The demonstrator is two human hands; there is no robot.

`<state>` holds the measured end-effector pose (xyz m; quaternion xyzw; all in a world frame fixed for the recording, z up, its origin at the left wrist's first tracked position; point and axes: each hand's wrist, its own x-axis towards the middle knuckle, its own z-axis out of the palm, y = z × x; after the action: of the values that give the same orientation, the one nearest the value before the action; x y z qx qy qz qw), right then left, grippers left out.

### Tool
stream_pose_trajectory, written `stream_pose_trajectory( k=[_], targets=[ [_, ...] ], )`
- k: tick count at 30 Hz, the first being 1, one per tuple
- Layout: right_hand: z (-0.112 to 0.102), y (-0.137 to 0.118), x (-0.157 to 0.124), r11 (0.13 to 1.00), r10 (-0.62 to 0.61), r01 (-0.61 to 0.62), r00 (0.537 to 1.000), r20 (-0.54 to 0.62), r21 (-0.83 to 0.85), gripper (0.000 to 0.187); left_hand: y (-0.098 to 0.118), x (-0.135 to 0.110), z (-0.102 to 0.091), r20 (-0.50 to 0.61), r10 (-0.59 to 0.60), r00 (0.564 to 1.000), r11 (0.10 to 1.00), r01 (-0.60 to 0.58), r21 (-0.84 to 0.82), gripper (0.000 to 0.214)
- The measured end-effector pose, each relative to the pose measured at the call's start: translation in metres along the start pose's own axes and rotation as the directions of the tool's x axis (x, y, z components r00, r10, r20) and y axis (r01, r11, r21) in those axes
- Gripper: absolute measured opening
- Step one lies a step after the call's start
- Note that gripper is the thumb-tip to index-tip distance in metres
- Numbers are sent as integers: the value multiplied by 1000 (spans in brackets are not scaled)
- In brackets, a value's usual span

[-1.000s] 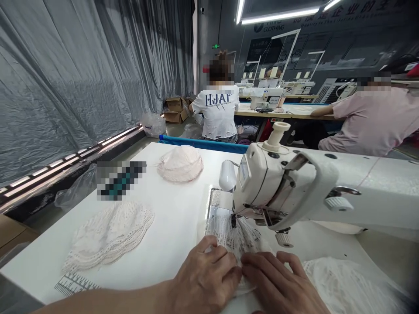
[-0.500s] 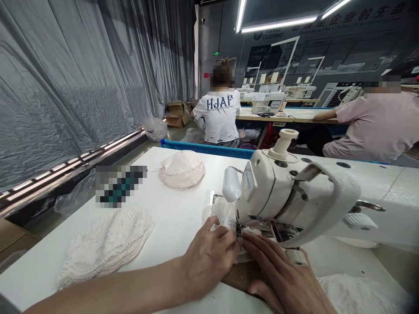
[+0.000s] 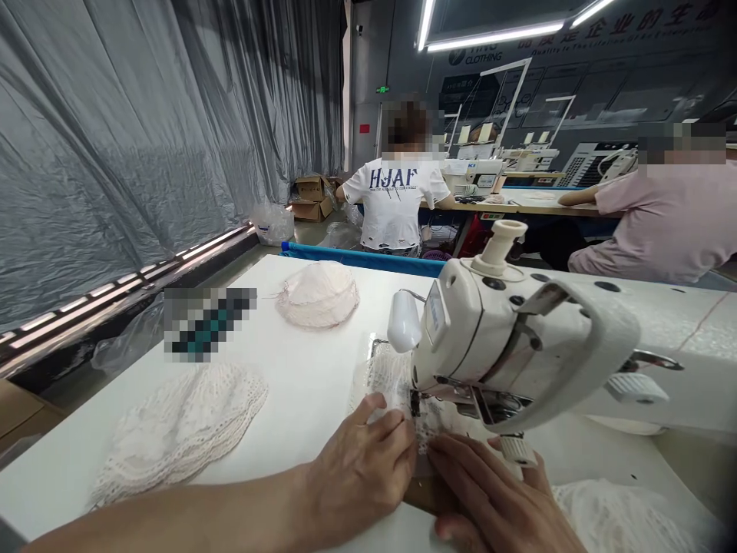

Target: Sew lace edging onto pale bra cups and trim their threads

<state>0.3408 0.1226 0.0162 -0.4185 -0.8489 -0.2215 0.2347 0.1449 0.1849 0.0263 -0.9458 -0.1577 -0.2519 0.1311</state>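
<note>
A piece of white lace fabric (image 3: pixel 387 375) lies under the presser foot (image 3: pixel 415 403) of a white sewing machine (image 3: pixel 461 326). My left hand (image 3: pixel 367 459) is on the lace just left of the foot, its fingers curled and closed on the near edge. My right hand (image 3: pixel 495 488) rests flat to the right, fingers stretched out, with the fingertips touching the lace in front of the foot. The machine head hides part of the fabric on the right.
Layered lace pieces (image 3: pixel 190 426) lie at the left of the white table (image 3: pixel 311 365). Pale pink cup-shaped pieces (image 3: pixel 318 296) sit farther back, and more lace (image 3: pixel 622 516) is at lower right. Two people (image 3: pixel 394 203) sit beyond the blue table edge (image 3: pixel 368 259).
Both hands have shifted slightly toward me. More of the lace now shows around the presser foot. The person in the white shirt has moved a little right.
</note>
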Motion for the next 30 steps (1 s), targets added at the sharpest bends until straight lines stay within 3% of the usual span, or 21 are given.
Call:
stream_pose_trajectory(
  k=[6,11,20,25,30],
  targets=[
    [-13,1,5,999,-33,33,998,49,4,44,3,-4,1,-21,64,998,997,-63,40,17],
    [-9,1,3,1000,-23,23,997,80,-2,44,4,-2,-1,-50,65,997,996,-62,68,19],
    [-5,6,4,977,-70,81,995,66,-198,49,-1,-2,-2,4,6,1000,997,-7,73,9],
    [1,8,1,974,-54,67,997,63,-217,47,-8,0,-8,124,-54,991,998,50,38,31],
    [0,9,2,981,-4,12,999,43,-191,42,-20,-2,5,109,-128,986,988,117,104,56]
  ],
)
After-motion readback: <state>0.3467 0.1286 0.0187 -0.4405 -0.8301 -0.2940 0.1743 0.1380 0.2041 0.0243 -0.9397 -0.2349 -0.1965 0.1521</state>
